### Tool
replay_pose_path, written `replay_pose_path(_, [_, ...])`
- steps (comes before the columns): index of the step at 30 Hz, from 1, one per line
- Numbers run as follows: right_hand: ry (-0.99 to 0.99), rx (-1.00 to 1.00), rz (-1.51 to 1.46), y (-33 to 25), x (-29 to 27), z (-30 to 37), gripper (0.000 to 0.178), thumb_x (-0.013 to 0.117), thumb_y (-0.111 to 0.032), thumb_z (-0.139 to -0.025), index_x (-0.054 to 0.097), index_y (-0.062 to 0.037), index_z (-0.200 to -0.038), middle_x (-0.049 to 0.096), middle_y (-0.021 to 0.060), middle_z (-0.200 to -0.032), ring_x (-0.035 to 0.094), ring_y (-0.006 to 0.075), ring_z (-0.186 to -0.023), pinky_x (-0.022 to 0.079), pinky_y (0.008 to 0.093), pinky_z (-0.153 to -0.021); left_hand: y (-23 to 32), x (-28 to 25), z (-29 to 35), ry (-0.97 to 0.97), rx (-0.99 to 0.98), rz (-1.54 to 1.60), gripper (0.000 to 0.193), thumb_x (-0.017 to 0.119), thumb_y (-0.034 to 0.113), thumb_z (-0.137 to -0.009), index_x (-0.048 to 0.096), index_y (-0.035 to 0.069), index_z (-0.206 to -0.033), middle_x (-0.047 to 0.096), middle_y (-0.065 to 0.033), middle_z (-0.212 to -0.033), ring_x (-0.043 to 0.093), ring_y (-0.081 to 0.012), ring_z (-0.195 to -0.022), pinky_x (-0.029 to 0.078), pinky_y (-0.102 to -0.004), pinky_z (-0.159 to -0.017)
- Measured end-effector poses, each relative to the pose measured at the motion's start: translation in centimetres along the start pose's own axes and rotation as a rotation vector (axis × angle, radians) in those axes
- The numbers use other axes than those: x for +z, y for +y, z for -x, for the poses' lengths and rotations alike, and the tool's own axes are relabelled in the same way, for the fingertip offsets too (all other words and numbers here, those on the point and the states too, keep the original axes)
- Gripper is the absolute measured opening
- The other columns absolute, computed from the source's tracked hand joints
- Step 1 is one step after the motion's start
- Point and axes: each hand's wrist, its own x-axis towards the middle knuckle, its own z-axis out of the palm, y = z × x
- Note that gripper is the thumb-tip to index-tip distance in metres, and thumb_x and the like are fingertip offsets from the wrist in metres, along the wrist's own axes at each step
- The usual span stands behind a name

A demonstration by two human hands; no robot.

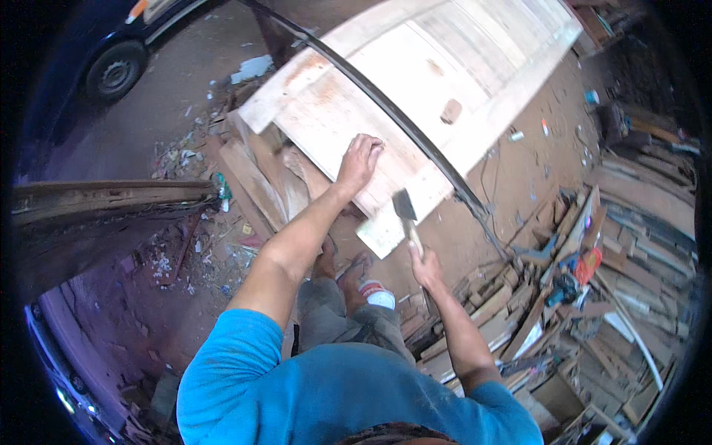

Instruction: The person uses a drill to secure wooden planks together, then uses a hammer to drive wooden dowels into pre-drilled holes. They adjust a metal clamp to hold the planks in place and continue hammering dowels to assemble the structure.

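A large pale wooden door (334, 111) with framed panels slants across the upper middle. Over its near end is my left hand (360, 163), fingers curled together; anything within them is too small to make out. My right hand (425, 267) grips the wooden handle of a hatchet (405, 205). Its dark, broad blade is up, beside the door's near right corner, where a frame end juts out. A small brown wood block (450, 111) lies on the door, farther off.
A dark metal bar (378, 96) crosses above the door. Scrap wood (519, 297) is heaped at right, with a red and teal power tool (571, 282). Planks (252, 178) lean at the door's left. A white bucket (378, 295) stands by my feet; a vehicle wheel (116, 70) shows far left.
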Motion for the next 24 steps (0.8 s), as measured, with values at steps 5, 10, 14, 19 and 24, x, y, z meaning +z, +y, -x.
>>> replay_pose_path(5, [-0.026,-0.087,-0.127,3.8,2.1,-1.0,0.056,0.050,-0.052,-0.104,0.061,0.0006,-0.089,0.056,0.0072,-0.063,0.057,0.0172,-0.059,0.047,0.0382,-0.056,-3.6,-7.2,-5.1,0.292,-0.277,0.012,0.028,0.062,0.015,-0.098,0.066,0.002,-0.122,0.063,-0.0162,-0.101,0.063,-0.0251,-0.086,0.053,-0.0368,-0.079])
replay_pose_path(10, [-0.027,-0.068,-0.145,2.2,2.1,-0.3,0.054,0.049,-0.049,-0.106,0.060,0.0007,-0.087,0.055,0.0062,-0.062,0.055,0.0158,-0.058,0.045,0.0374,-0.055,-12.8,-13.1,-13.0,0.232,-0.345,0.078,0.029,0.068,0.023,-0.095,0.072,0.003,-0.115,0.075,-0.0155,-0.102,0.072,-0.0231,-0.088,0.055,-0.0359,-0.082])
replay_pose_path(14, [0.103,-0.118,-0.080,0.1,2.1,0.4,0.053,0.049,-0.048,-0.106,0.059,-0.0002,-0.086,0.053,0.0045,-0.061,0.053,0.0143,-0.056,0.044,0.0355,-0.053,-15.5,-13.2,-17.1,0.090,-0.245,-0.085,0.028,0.069,0.027,-0.094,0.075,0.007,-0.113,0.075,-0.0158,-0.102,0.071,-0.0269,-0.091,0.053,-0.0374,-0.084])
replay_pose_path(19, [-0.082,0.182,-0.177,-2.0,1.1,1.1,0.055,0.049,-0.048,-0.106,0.061,0.0039,-0.089,0.056,0.0103,-0.063,0.055,0.0209,-0.059,0.046,0.0395,-0.060,-16.9,-12.2,-18.8,-0.024,-0.166,-0.219,0.028,0.069,0.033,-0.091,0.078,0.015,-0.111,0.074,-0.0120,-0.105,0.063,-0.0283,-0.103,0.040,-0.0412,-0.098])
replay_pose_path(24, [-0.085,0.251,-0.231,-4.4,0.9,1.6,0.057,0.049,-0.048,-0.105,0.062,0.0056,-0.091,0.056,0.0101,-0.064,0.054,0.0188,-0.061,0.046,0.0397,-0.061,-17.5,-12.5,-18.6,-0.060,-0.090,-0.196,0.027,0.068,0.033,-0.092,0.078,0.015,-0.109,0.073,-0.0090,-0.101,0.059,-0.0266,-0.109,0.035,-0.0424,-0.100])
